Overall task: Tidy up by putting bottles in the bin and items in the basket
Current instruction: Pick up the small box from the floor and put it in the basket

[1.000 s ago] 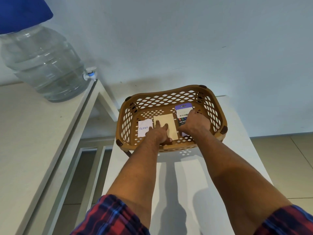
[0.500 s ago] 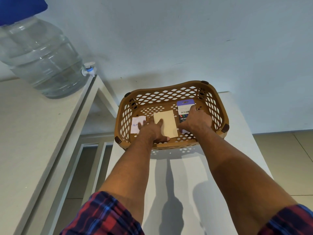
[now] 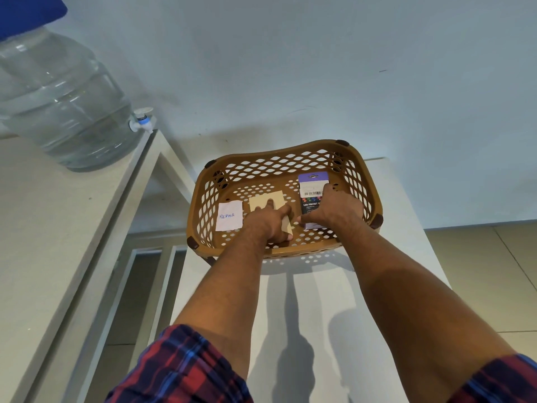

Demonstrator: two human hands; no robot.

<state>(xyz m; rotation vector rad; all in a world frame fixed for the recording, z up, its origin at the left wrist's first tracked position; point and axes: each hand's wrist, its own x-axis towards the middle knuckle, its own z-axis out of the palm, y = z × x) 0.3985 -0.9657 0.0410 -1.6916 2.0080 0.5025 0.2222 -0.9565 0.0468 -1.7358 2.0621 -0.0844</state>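
White table (image 3: 334, 301), brown basket (image 3: 374, 196) at wall. L hand (image 3: 268, 222) flat, fingers spread on tan card (image 3: 267, 200); R hand (image 3: 334, 207) grips LED package (image 3: 312, 187). ALPHA note (image 3: 229, 215) beside.

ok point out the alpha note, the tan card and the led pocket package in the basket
alpha note (image 3: 229, 215), head view, on the handwritten word
tan card (image 3: 266, 200), head view, on its bare upper part
led pocket package (image 3: 311, 187), head view, on the white barcode label

A clear water jug (image 3: 62, 103) with a white-and-blue tap (image 3: 141, 121) stands on the taller white desk (image 3: 52, 228); tiled floor (image 3: 476, 257) lies below.
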